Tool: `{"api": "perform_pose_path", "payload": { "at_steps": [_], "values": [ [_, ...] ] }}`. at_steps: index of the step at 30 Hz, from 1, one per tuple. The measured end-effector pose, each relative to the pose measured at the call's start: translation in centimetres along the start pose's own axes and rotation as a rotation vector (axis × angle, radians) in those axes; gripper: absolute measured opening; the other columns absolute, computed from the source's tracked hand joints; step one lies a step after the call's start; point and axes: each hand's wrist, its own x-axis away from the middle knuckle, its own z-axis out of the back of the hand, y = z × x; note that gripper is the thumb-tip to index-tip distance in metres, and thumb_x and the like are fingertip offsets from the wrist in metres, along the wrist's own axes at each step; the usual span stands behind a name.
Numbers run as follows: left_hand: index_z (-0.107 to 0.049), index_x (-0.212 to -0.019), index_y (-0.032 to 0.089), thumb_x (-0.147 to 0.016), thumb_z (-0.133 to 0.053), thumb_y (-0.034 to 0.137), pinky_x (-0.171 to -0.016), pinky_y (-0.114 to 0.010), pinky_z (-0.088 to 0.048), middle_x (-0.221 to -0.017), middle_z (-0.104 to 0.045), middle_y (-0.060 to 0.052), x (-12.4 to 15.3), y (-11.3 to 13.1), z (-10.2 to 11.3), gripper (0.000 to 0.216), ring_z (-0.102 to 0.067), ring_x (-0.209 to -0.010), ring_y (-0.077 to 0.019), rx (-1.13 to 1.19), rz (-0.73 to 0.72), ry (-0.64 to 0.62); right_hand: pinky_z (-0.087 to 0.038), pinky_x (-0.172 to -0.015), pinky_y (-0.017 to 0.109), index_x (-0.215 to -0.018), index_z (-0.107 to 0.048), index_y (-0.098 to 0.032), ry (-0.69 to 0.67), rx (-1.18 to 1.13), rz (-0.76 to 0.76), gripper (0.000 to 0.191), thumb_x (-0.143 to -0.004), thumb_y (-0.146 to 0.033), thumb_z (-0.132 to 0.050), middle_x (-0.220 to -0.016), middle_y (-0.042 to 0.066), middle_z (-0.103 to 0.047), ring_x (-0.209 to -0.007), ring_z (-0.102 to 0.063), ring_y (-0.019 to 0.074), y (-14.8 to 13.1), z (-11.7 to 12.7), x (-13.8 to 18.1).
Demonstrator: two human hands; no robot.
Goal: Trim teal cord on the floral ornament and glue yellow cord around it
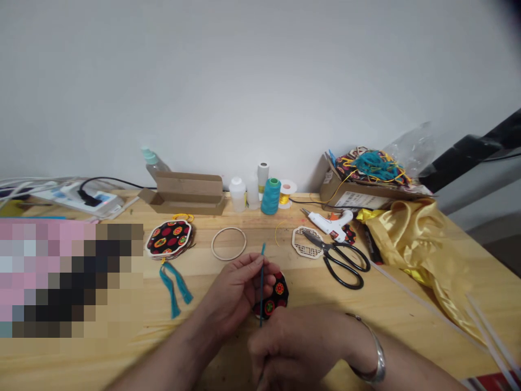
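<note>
A teal strand of thread (261, 296) runs stretched between my two hands. My left hand (246, 279) pinches its upper part between thumb and fingers, and a short end sticks up above the grip. Lower down, my right hand (291, 339) is closed round the other part, with a silver bracelet (376, 361) on its wrist. Under the strand lies a dark round piece of flowered fabric (280, 288), partly covered by both hands. Beyond my left hand a thin wooden ring (228, 244) lies flat. Black-handled scissors (337, 258) rest at the right, blades over a wooden lattice piece (305, 247).
At left lies a flowered ornament (169, 239) with teal tassels (175, 288). Behind stand a cardboard box (187, 195), bottles (238, 194), a teal thread cone (271, 196) and a yellow thread spool (287, 190). A glue gun (331, 222), gold cloth (415, 239) and filled carton (354, 198) sit right.
</note>
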Motion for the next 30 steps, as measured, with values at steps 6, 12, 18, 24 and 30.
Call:
{"api": "perform_pose_path", "payload": {
  "at_steps": [6, 12, 18, 24, 30],
  "values": [
    [-0.057, -0.073, 0.011, -0.08, -0.056, 0.013, -0.045, -0.015, -0.038, -0.066, -0.061, -0.004, -0.1, 0.0, 0.1, 0.007, -0.049, -0.049, -0.0052, 0.059, -0.01, -0.032, -0.034, -0.051, 0.01, -0.088, -0.064, -0.012, -0.056, -0.031, -0.004, 0.013, -0.081, -0.02, -0.057, -0.072, -0.001, -0.066, -0.059, -0.052, 0.0043, -0.3, 0.0, -0.4],
    [-0.058, -0.072, 0.009, -0.074, -0.062, 0.013, -0.038, -0.012, -0.021, -0.058, -0.053, 0.001, -0.2, -0.1, 0.0, 0.006, -0.031, -0.04, 0.0006, 0.049, -0.046, -0.053, -0.035, -0.051, 0.01, -0.08, -0.065, -0.013, 0.009, -0.113, 0.001, 0.007, -0.078, -0.018, -0.061, -0.066, -0.004, -0.061, -0.056, -0.049, 0.0037, 0.0, -0.7, -0.2],
    [-0.057, -0.068, 0.011, -0.07, -0.067, 0.02, -0.038, -0.013, -0.016, -0.052, -0.05, 0.004, -0.1, -0.2, 0.0, 0.014, -0.028, -0.039, 0.0, -0.069, -0.094, 0.039, -0.035, -0.045, 0.015, -0.062, -0.059, -0.012, 0.515, -0.411, -0.083, 0.029, -0.081, -0.035, -0.056, -0.052, -0.004, -0.051, -0.047, -0.046, 0.0051, 1.1, 0.9, 1.2],
    [-0.055, -0.064, 0.012, -0.07, -0.066, 0.025, -0.038, -0.016, -0.014, -0.048, -0.047, 0.005, 0.2, -0.3, -0.2, 0.018, -0.028, -0.038, -0.0013, -0.186, -0.095, 0.05, -0.04, -0.06, 0.022, -0.107, -0.058, -0.018, 1.074, -0.043, -0.299, 0.026, -0.082, -0.018, -0.05, -0.066, -0.002, -0.057, -0.061, -0.051, 0.0104, 3.0, 2.3, 1.5],
    [-0.059, -0.067, 0.012, -0.071, -0.066, 0.024, -0.038, -0.015, -0.014, -0.049, -0.048, 0.004, 0.1, -0.4, -0.1, 0.014, -0.03, -0.039, -0.0013, -0.202, -0.069, 0.037, -0.039, -0.064, 0.024, -0.09, -0.065, -0.018, 1.006, 0.092, -0.328, 0.018, -0.082, -0.018, -0.049, -0.074, 0.002, -0.064, -0.069, -0.055, 0.0125, 3.8, 1.7, 1.1]
  ]
}}
